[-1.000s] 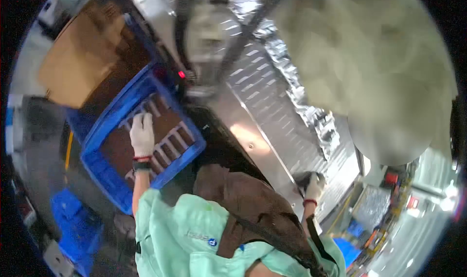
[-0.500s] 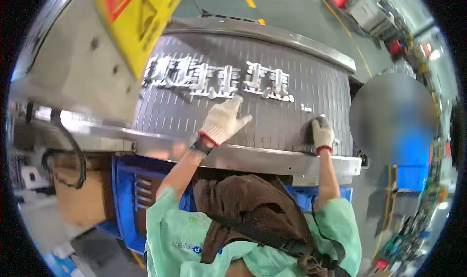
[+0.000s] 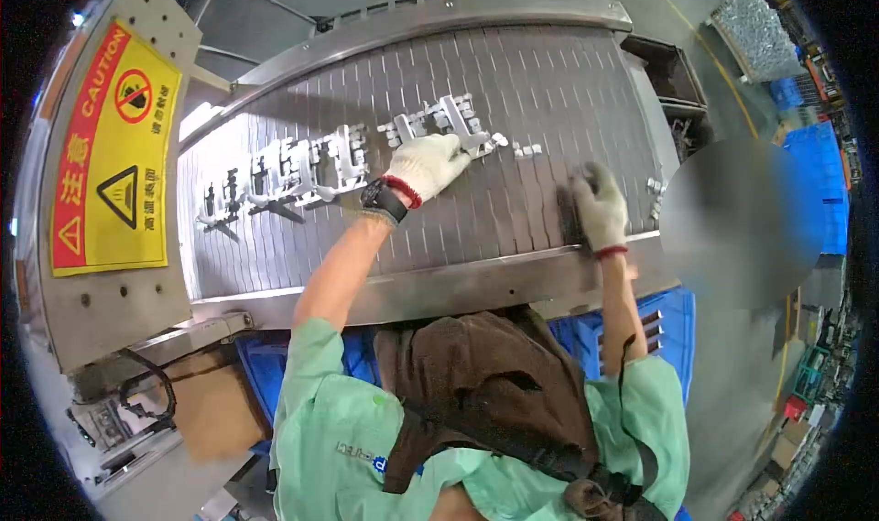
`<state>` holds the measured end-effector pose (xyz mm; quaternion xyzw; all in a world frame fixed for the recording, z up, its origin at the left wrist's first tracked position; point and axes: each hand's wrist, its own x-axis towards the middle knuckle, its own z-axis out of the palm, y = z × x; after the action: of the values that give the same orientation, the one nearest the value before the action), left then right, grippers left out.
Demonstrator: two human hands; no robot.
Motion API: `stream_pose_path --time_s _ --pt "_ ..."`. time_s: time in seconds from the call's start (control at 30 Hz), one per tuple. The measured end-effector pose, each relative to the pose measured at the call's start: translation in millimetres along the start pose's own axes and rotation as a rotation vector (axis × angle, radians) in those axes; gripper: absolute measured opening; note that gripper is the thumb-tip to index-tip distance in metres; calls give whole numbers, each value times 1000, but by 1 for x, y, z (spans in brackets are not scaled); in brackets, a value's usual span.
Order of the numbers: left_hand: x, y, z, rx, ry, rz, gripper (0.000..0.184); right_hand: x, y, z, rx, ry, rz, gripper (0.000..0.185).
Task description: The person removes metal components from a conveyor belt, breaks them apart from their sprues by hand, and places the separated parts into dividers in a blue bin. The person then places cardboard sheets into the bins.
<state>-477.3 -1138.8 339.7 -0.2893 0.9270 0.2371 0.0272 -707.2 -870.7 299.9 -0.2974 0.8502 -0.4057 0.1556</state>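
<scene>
My left hand (image 3: pixel 426 166), in a white knit glove with a red cuff, pinches the near edge of a silvery metal casting (image 3: pixel 455 120). That casting lies on the slatted conveyor belt (image 3: pixel 458 219) and has upright bars with small lugs around them. My right hand (image 3: pixel 602 211), also gloved, hovers over or rests on the belt farther right, fingers apart, with nothing visible in it; a dark patch beside it may be shadow. Several similar castings (image 3: pixel 302 168) lie in a row left of my left hand. Small metal bits (image 3: pixel 527 150) lie just right of the pinched casting.
A caution sign (image 3: pixel 119 155) is fixed to the machine housing (image 3: pixel 73 315) on the left. The belt's metal rail (image 3: pixel 439 287) runs in front of me. Blue crates (image 3: pixel 673 324) stand below it. More small pieces (image 3: pixel 655 196) lie near the belt's right end, with dark bins (image 3: pixel 664 68) beyond.
My left hand has moved forward onto the casting and closed on its near edge. The view has turned, showing more of the sign and the right end of the belt.
</scene>
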Motion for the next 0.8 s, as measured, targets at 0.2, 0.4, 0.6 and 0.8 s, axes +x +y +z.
stream_pose_path --time_s 0.2,0.4,0.6,0.8 --pt "-1 73 -12 -631 4 -208 45 -60 -66 65 -52 -269 -249 92" --pt "-7 100 -6 -1445 161 -316 42 -51 -74 84 302 -67 -295 87" --pt "-17 110 -32 -687 60 -91 35 -46 -53 67 951 -54 256 40" --pt "-27 85 -43 380 -7 97 62 -51 -39 44 1017 -152 344 48"
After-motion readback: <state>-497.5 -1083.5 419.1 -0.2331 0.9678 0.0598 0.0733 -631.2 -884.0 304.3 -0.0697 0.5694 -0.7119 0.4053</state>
